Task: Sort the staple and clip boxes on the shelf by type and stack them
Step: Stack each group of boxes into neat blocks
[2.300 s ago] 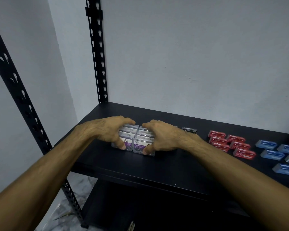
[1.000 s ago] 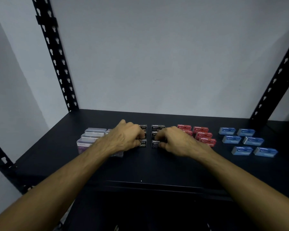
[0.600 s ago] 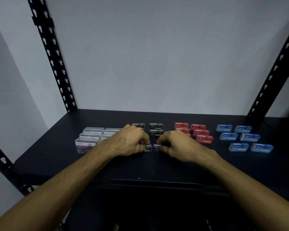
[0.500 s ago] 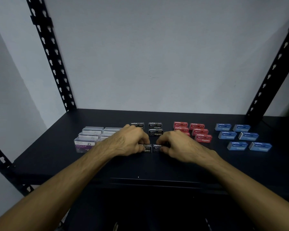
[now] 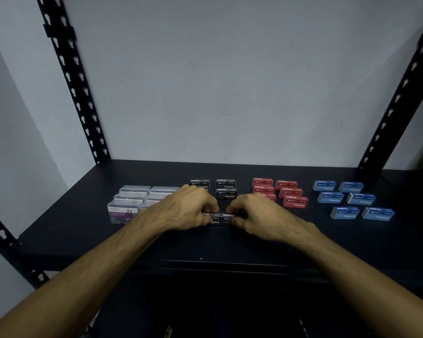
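On the black shelf (image 5: 230,242) my left hand (image 5: 185,211) grips one black staple box (image 5: 214,218) and my right hand (image 5: 259,214) grips a second black staple box (image 5: 228,218). The two boxes sit side by side, touching, near the shelf's middle front. Behind them stand more black staple boxes (image 5: 225,189). Clear paper clip boxes (image 5: 130,203) sit in two rows at the left, partly hidden by my left hand. Red staple boxes (image 5: 288,193) lie right of centre, and blue staple boxes (image 5: 352,200) lie further right.
Black perforated shelf uprights rise at the back left (image 5: 71,86) and back right (image 5: 398,98). A grey wall closes the back. Another upright (image 5: 3,237) crosses the lower left. The shelf's front edge (image 5: 205,264) runs below my wrists.
My hands left the paper clip boxes at the left and went to the black staple boxes. They then drew two black boxes toward the shelf front and hold them together.
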`<state>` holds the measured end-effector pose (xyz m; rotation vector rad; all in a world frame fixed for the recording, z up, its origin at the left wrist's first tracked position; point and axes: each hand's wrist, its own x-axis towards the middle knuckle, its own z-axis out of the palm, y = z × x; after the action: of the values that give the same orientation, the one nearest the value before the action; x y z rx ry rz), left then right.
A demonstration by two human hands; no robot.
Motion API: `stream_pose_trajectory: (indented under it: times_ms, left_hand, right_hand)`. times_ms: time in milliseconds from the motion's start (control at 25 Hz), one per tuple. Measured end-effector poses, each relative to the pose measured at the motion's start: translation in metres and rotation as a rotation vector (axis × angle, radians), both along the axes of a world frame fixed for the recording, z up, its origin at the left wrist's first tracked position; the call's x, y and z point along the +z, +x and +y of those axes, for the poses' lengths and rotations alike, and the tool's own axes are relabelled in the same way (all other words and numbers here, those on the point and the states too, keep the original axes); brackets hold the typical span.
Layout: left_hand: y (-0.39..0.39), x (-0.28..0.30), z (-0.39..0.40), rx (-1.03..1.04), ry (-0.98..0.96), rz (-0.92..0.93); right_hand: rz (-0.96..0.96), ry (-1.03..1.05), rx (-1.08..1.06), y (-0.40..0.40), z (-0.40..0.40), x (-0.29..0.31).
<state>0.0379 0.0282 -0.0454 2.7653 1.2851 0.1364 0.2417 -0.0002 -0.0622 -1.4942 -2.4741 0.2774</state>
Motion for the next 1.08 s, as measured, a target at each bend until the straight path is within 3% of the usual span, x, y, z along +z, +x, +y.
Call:
stream_pose_trajectory:
  times_ms: [240,480,680,1080]
  left_hand:
    - [-0.015,0.018,0.024,0.063,0.042,-0.175]
    - [-0.015,0.018,0.062,0.153,-0.010,0.015]
    - [-0.007,0.007,0.067,0.135,0.061,0.142]
    - [0.002,0.003,0.069,0.120,0.007,0.083]
  right_hand:
    - [0.029,0.068,-0.051,0.006,0.008,0.014]
    - [-0.064,0.128,-0.104,-0.003,0.042,0.017]
    - [-0.134,0.128,-0.093,-0.012,0.061,0.008]
    - [-0.079,0.040,-0.059,-0.014,0.072,-0.001]
